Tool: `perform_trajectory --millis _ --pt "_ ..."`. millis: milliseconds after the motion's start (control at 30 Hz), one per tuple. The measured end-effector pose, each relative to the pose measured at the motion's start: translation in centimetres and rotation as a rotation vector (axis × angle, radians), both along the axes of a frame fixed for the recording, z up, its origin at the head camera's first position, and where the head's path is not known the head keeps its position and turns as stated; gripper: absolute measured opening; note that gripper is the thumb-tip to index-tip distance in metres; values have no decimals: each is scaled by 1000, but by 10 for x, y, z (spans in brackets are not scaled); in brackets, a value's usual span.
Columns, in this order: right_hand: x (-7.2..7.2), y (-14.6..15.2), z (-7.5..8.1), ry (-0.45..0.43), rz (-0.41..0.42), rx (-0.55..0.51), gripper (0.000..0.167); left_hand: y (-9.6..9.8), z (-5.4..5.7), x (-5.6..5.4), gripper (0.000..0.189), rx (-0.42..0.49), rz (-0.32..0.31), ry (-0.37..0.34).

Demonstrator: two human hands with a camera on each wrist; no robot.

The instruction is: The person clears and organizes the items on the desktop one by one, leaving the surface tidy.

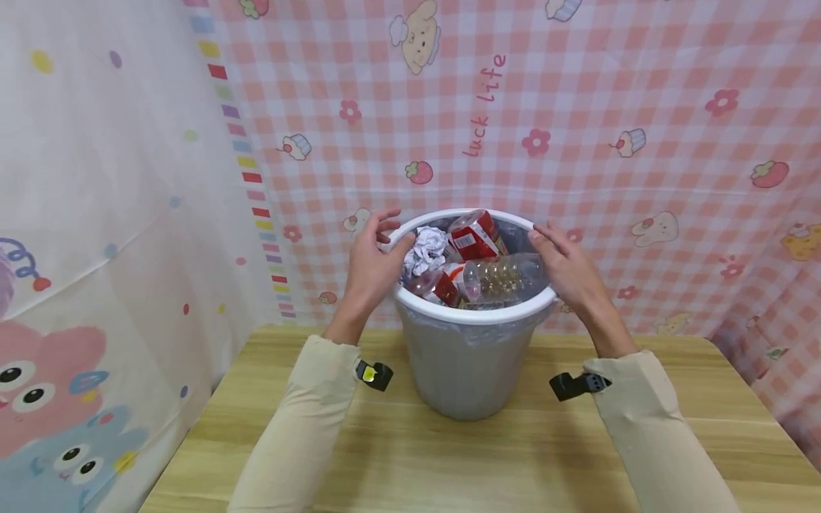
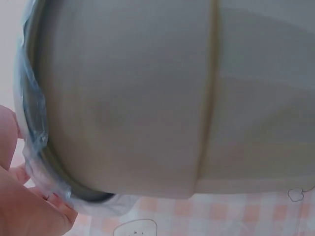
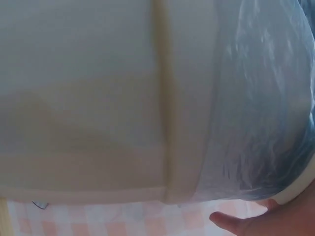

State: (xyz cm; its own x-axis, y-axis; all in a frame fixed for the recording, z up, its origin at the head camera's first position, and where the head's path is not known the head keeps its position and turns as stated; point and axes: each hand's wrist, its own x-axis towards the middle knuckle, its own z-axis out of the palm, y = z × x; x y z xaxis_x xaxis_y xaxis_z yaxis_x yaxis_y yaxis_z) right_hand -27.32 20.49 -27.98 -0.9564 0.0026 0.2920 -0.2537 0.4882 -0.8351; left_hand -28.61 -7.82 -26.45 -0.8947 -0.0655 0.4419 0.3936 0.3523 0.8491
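Observation:
A grey trash can (image 1: 471, 370) with a white rim stands upright on the table. A translucent plastic liner (image 3: 266, 108) folds over its rim and hangs down outside. My left hand (image 1: 375, 263) holds the left side of the rim, thumb over the top and fingers spread around the outside. On the opposite side my right hand (image 1: 571, 267) grips the rim, thumb on top. Inside lie crumpled white paper (image 1: 426, 249), a clear ribbed plastic bottle (image 1: 507, 278) and red-labelled containers (image 1: 476, 239). The wrist views show mainly the can's grey wall.
The wooden table (image 1: 513, 463) ends at a pink checked cloth (image 1: 398, 128) hanging close behind the can. To the left hangs a white patterned cloth (image 1: 141, 214). Black wrist cameras (image 1: 378, 375) stick out from the beige sleeves (image 1: 295, 434).

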Motion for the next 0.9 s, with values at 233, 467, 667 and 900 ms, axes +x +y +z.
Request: perform_trajectory --millis 233,467,667,900 --pt "5 -1 -3 72 -190 -134 67 -10 -6 1 41 51 35 45" --pt "13 -3 -15 210 -394 -292 56 -26 -16 8 39 31 73 58" --pt "22 4 -24 292 -422 -296 51 -43 -29 15 40 -46 97 93" --pt "33 14 -37 264 -422 -193 50 -62 -55 18 43 -215 186 194"
